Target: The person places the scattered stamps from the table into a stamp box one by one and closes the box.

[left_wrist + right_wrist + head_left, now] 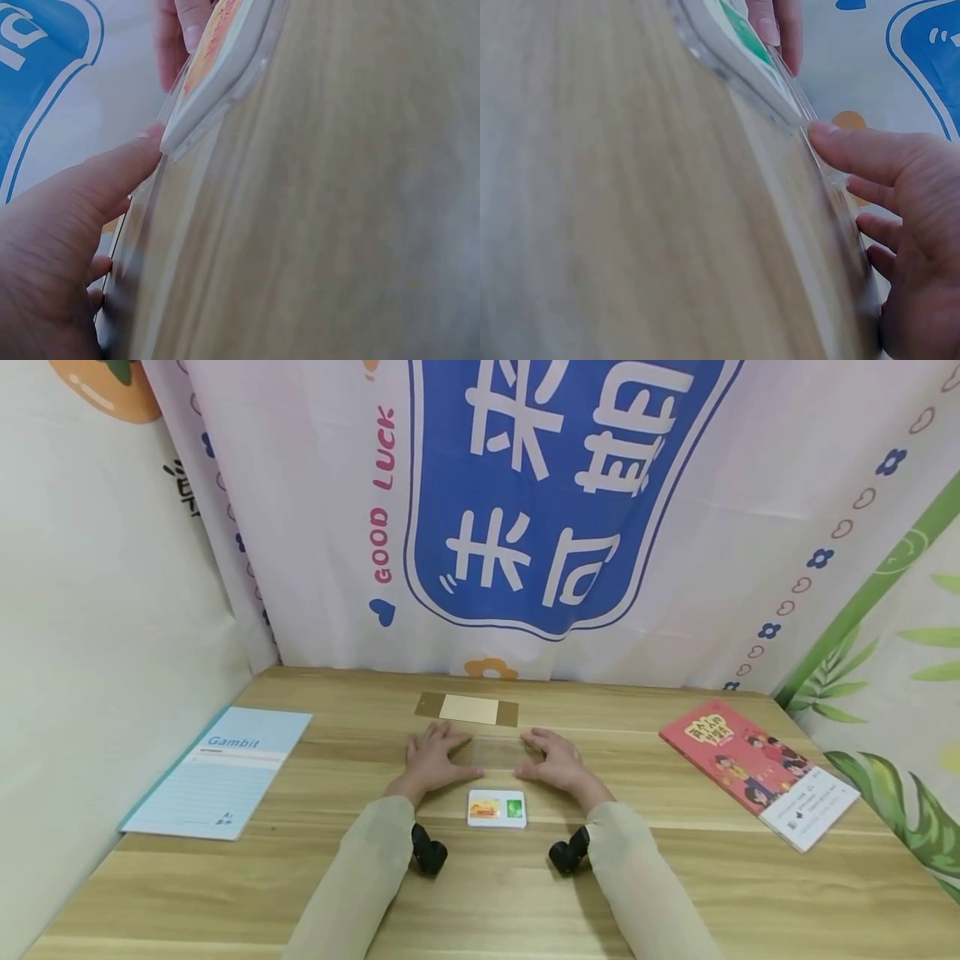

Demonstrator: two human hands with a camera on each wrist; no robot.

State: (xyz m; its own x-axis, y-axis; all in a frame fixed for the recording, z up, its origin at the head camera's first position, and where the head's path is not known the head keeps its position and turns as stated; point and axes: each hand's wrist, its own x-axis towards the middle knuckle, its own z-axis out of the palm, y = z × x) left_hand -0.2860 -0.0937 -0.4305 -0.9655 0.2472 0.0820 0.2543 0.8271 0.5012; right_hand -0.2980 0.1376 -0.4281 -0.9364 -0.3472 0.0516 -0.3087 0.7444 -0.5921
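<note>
Both hands hold a clear plastic piece [498,753] between them, flat and low over the table. My left hand [435,762] grips its left end, thumb on the near side and fingers toward the far side. At the opposite end my right hand [558,765] grips it the same way. Just nearer to me lies a small white flat case [497,821] with an orange and a green picture on top. In the left wrist view the white case [225,82] has a clear rim around its base, and the thumb tip overlaps its corner.
Behind the hands a brown card with a cream middle [469,709] lies on the wooden table [495,902]. A light blue notebook [217,777] is at the left, a red and white booklet [757,772] at the right. A printed curtain [322,527] hangs behind the table.
</note>
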